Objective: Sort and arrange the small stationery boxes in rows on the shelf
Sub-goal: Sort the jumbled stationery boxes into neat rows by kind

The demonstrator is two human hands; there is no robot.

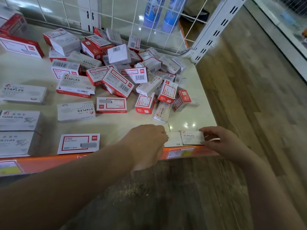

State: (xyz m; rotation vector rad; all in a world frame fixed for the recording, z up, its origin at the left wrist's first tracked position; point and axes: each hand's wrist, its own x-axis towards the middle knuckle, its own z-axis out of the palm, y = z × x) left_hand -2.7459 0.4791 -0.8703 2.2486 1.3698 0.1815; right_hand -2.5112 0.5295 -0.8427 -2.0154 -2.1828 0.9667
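Observation:
A heap of several small red-and-white and grey staples boxes [119, 70] lies jumbled at the back middle of the cream shelf [187, 120]. At the shelf's front right edge two small grey staples boxes lie side by side. My right hand [216, 140] pinches the right one [192, 137] by its right end. My left hand [147, 143] rests with curled fingers on the left one [173, 139], covering its left half. A red-framed white box [78, 143] lies flat at the front, left of my left hand.
Larger grey paper-clip boxes [18, 121] and a grey staples box [23, 93] are lined up along the left. A white wire grid [149, 30] backs the shelf, with a slotted upright [214, 30] at the right corner. An orange price strip [181, 152] runs along the front edge. Wooden floor lies to the right.

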